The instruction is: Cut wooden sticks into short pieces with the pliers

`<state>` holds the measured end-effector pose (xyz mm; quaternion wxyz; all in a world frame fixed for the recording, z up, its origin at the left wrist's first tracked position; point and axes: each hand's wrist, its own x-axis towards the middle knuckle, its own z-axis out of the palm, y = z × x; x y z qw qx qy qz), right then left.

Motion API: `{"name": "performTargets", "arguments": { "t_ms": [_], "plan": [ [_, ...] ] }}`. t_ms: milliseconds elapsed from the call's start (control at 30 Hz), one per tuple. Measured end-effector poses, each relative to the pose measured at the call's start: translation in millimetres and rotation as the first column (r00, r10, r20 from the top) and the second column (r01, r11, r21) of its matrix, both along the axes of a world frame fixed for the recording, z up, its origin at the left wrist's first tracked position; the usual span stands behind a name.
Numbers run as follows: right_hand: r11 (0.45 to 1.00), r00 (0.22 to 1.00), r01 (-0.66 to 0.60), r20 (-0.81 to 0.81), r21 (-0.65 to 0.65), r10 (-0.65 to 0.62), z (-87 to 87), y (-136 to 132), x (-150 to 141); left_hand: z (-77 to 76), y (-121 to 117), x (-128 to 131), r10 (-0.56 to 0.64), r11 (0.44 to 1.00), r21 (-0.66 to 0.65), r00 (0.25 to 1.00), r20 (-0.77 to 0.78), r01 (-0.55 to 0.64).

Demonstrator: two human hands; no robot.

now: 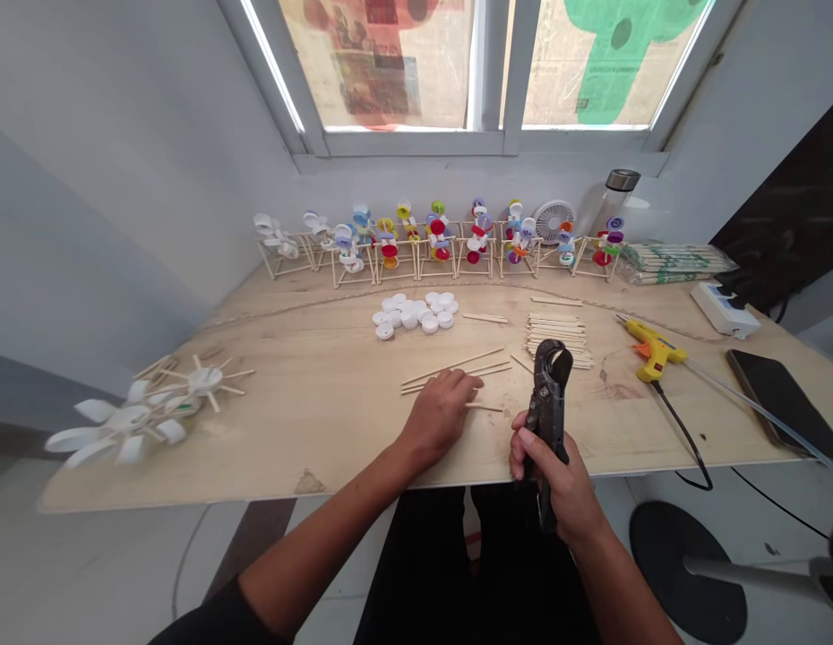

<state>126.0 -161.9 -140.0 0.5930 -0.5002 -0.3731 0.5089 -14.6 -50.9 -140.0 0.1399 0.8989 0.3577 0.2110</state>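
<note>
Pipe cutter (pixel 545 394) was gripped by right hand (pixel 570 484), 4 o'clock; left hand (pixel 435 417) apart, grip unclear; wooden stick (pixel 487 408) best squared to blade.

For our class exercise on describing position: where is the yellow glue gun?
In the head view, the yellow glue gun lies right of centre, between the stick pile and the phone.

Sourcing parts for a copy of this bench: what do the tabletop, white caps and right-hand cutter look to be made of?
Tabletop: wood or wood laminate, smooth; pale grain, stained patches.
White caps: likely moulded plastic; uniform white, rounded rims.
Cutter: dark, worn, probably metal head given the scuffs and bolts; the black handles could be plastic or coated metal.
</note>
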Motion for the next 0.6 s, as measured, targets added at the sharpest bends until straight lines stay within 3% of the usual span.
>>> {"name": "performTargets", "arguments": {
  "t_ms": [100,233,367,600],
  "plan": [
    [1.000,1.000,-0.007,0.011,-0.002,0.007,0.9,-1,0,8.0,4,-6,0.147,0.966,-0.237,0.973,0.180,-0.102],
    [1.000,0.999,-0.015,0.036,-0.002,0.015,1.4,0,-1,15.1,7,-10,0.231,0.909,-0.394,0.950,0.212,-0.133],
    [1.000,0.999,-0.015,0.047,-0.004,0.015,1.0,1,-1,16.9,6,-10,0.133,0.915,-0.395,0.985,0.109,-0.080],
    [0.999,0.996,-0.035,0.076,-0.003,0.035,1.2,1,0,16.0,-1,2,0.004,0.975,-0.222,0.998,-0.069,-0.020]
  ]
}}
